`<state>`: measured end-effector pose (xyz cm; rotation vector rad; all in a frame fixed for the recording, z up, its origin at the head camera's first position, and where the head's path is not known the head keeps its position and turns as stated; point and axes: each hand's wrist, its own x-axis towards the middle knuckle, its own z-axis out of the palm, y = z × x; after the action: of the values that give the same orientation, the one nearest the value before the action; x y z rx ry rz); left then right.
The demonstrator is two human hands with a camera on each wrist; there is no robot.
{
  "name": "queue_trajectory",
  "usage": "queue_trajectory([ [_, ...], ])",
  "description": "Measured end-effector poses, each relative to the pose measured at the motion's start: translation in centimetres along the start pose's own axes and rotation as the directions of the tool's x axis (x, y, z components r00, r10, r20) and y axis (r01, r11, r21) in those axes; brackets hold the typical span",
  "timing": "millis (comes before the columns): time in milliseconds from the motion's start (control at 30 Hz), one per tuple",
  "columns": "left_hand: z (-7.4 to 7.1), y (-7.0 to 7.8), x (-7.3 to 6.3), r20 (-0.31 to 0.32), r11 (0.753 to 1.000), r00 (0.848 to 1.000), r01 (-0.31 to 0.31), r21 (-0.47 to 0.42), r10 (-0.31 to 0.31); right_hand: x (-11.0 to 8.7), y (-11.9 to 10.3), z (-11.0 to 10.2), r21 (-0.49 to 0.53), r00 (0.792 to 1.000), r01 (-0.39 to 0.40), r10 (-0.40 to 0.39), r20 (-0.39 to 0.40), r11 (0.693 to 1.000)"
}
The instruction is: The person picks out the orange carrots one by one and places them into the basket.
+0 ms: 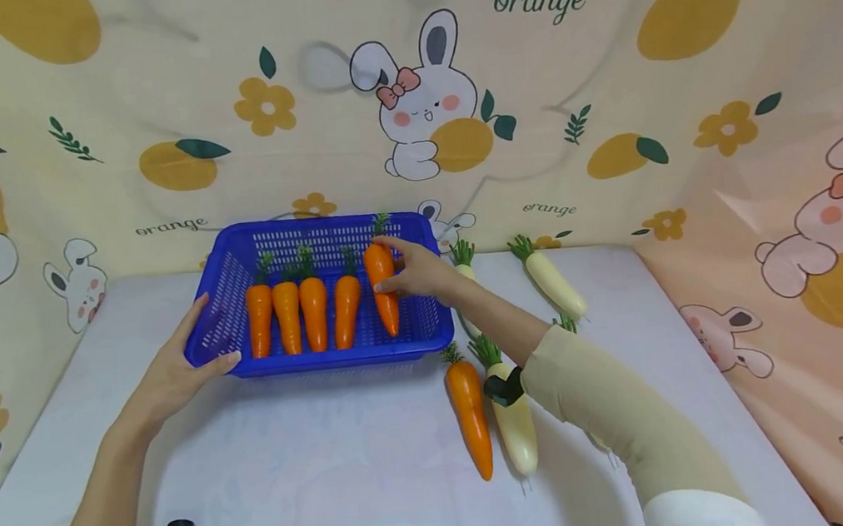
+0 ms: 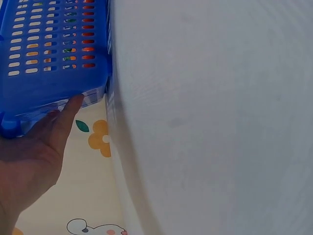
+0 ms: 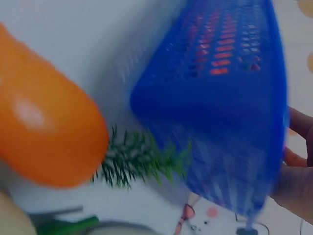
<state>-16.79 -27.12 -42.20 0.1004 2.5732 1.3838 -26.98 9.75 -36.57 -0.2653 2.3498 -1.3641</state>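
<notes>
My right hand [image 1: 422,271] pinches an orange carrot [image 1: 388,314] between thumb and fingers, over the right end of a blue plastic basket [image 1: 354,356]. The carrot's leafy top points to the back and its tip to the front. Several other carrots [image 1: 314,314] lie side by side in the basket, tops toward the back wall. At the basket's front left corner my left hand [image 1: 175,368] grips it, thumb on the front rim and fingers along the left side. In the left wrist view, the fingers of the left hand [image 2: 39,156] press against the basket's outer wall [image 2: 54,85].
One carrot [image 1: 468,418] lies on the white tabletop [image 1: 318,456], next to a white radish [image 1: 517,434]. Farther back lies another white radish [image 1: 555,285]. More radishes are partly hidden beneath my right forearm. A printed cloth [image 1: 314,72] hangs behind the table.
</notes>
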Motion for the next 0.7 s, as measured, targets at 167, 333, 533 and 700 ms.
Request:
queue_trajectory([
  [167,0.0,-0.2,0.1,0.004,1.0,1.0,0.001,-0.002,-0.001,1.6,0.7,1.8,0.0,0.999,-0.028,0.028,-0.027,1.0],
  [333,0.2,-0.1,0.1,0.016,1.0,1.0,0.005,-0.002,-0.005,2.6,2.0,3.0,0.039,0.996,-0.09,0.091,-0.014,0.995],
  [533,0.2,-0.1,0.2,0.013,1.0,1.0,0.012,0.009,-0.012,3.2,2.3,3.8,-0.032,0.991,-0.136,0.136,0.011,0.99],
  [700,0.1,0.0,0.2,0.001,0.999,1.0,0.027,0.021,-0.027,3.5,2.1,4.2,-0.089,0.991,-0.134,0.134,0.001,0.987],
])
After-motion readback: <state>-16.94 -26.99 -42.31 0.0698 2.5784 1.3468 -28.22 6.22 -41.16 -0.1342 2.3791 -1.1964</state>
